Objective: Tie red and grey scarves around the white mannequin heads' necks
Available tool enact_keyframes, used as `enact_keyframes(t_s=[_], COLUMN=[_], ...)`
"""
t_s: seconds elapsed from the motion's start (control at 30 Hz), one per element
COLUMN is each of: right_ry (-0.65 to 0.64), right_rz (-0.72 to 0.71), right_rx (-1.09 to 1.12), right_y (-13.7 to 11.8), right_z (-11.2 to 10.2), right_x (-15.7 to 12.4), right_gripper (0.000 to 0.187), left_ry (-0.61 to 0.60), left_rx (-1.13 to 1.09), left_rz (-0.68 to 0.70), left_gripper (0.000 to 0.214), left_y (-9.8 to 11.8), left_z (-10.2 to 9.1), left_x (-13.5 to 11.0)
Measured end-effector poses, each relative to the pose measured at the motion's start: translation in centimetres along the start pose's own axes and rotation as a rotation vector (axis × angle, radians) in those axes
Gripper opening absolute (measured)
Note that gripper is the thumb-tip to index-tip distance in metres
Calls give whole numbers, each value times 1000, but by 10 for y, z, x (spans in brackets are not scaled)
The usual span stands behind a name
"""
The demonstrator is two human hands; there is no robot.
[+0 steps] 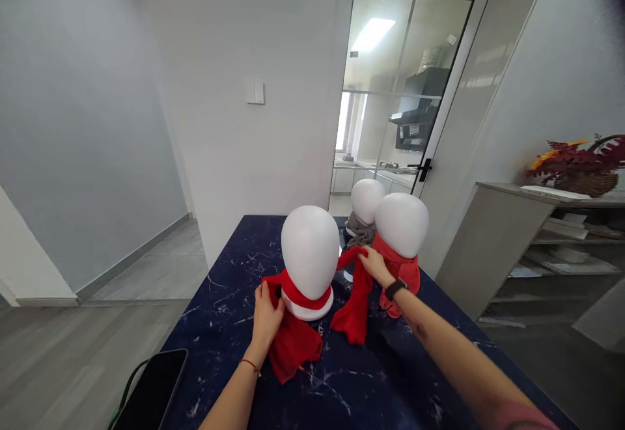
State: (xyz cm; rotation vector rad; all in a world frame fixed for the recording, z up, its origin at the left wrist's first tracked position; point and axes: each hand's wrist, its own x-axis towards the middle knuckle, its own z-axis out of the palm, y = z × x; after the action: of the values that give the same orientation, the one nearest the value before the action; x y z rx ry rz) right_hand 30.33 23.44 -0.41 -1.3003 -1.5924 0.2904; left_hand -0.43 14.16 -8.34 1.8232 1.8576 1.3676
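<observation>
A white mannequin head stands upright on the dark blue marbled table. Round its neck runs a red scarf, one end lying on the tabletop at the front. My left hand grips the scarf at the left side of the neck, fingers curled into the cloth. On the other side, my right hand pinches the scarf's other end and holds it out to the right, with the tail hanging below. Just behind that hand is a second white head wearing a coral-red scarf.
Farther back stands a third white head with a grey-brown scarf. A black phone-like device with a green cable lies at the table's left front edge. To the right is a shelf unit topped by a flower basket; a glass door is behind.
</observation>
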Motion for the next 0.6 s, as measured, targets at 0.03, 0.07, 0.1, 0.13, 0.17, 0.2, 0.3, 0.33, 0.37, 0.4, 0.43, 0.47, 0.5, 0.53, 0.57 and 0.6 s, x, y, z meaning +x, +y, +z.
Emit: enact_keyframes(t_s=[0.03, 0.07, 0.1, 0.13, 0.17, 0.2, 0.3, 0.33, 0.37, 0.4, 0.43, 0.47, 0.5, 0.53, 0.57, 0.6], right_ry=[-1, -21, -55, -101, -155, -209, -354, -391, -416, -430, -431, -420, -399, -373, -341, -312], right_rz=[16, 30, 37, 38, 35, 29, -26, -61, -104, -152, -201, -254, -313, -372, -438, -482], right_rx=[-24, -47, -64, -75, -80, -80, -55, -44, -32, -20, -8, 7, 25, 49, 85, 128], right_y=[-11, -25, -41, -58, -77, -96, -161, -182, -203, -223, -240, -254, -265, -273, -277, -277], right_z=[-1, 1, 5, 11, 20, 30, 63, 71, 77, 79, 79, 75, 68, 57, 43, 27], right_x=[26, 52, 77, 98, 117, 132, 154, 155, 152, 146, 138, 126, 111, 93, 74, 53], right_gripper=[10, 10, 10, 10, 11, 10, 6, 5, 5, 8, 10, 13, 14, 14, 14, 14], left_ry=[-34, -65, -86, -96, -98, -94, -92, -98, -104, -109, -109, -100, -89, -80, -82, -96], left_rx=[2, 13, 29, 45, 57, 61, 59, 60, 61, 61, 58, 54, 47, 37, 28, 19], left_rz=[2, 2, -3, -12, -18, -20, -6, -3, -4, -4, -3, -1, 4, 11, 14, 13], left_gripper=[50, 51, 53, 54, 55, 56, 53, 53, 53, 53, 54, 54, 54, 53, 50, 46], left_y=[1, 1, 2, 2, 2, 1, -1, -1, -2, -2, -3, -4, -4, -5, -7, -8], left_z=[2, 5, 7, 8, 9, 10, 10, 9, 9, 9, 9, 10, 10, 10, 10, 9], left_x=[1, 2, 2, 2, 2, 1, 1, 2, 2, 3, 3, 4, 4, 4, 4, 3])
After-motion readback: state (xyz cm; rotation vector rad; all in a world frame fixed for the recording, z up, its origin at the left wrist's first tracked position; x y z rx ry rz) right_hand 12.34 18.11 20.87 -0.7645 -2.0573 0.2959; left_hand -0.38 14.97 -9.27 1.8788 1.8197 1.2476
